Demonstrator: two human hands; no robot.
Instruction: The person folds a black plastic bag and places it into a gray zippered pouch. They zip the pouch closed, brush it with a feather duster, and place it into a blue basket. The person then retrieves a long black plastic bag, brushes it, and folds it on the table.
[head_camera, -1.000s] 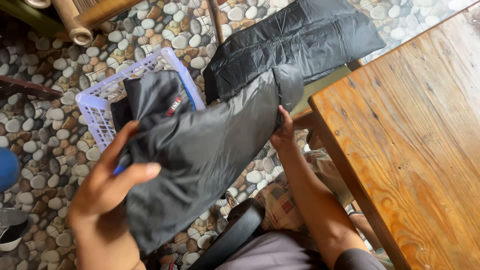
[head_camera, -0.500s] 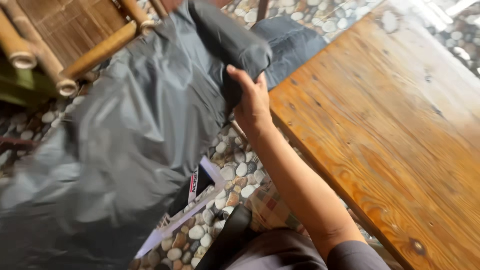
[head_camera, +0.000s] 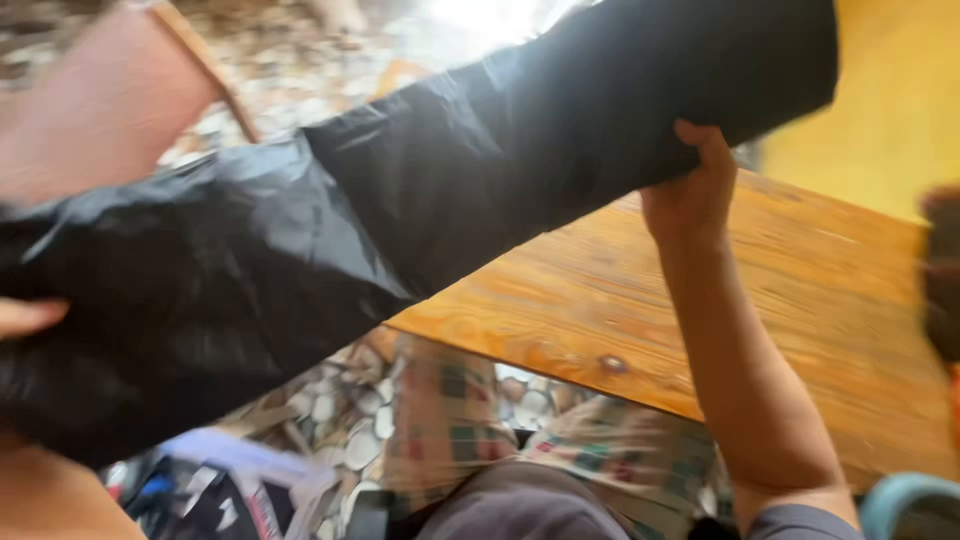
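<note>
My right hand (head_camera: 690, 195) raised, fingers clamped on lower edge of black jacket (head_camera: 420, 230). Jacket stretched out in air, slanting from upper right down to lower left, over near edge of wooden bench (head_camera: 800, 300). My left hand (head_camera: 25, 318) at left frame edge, only thumb showing against fabric; grip there: cannot tell. Below: pebble floor (head_camera: 345, 410), checked cloth (head_camera: 450, 420) at my lap, white basket (head_camera: 230, 460) with dark clothes.
</note>
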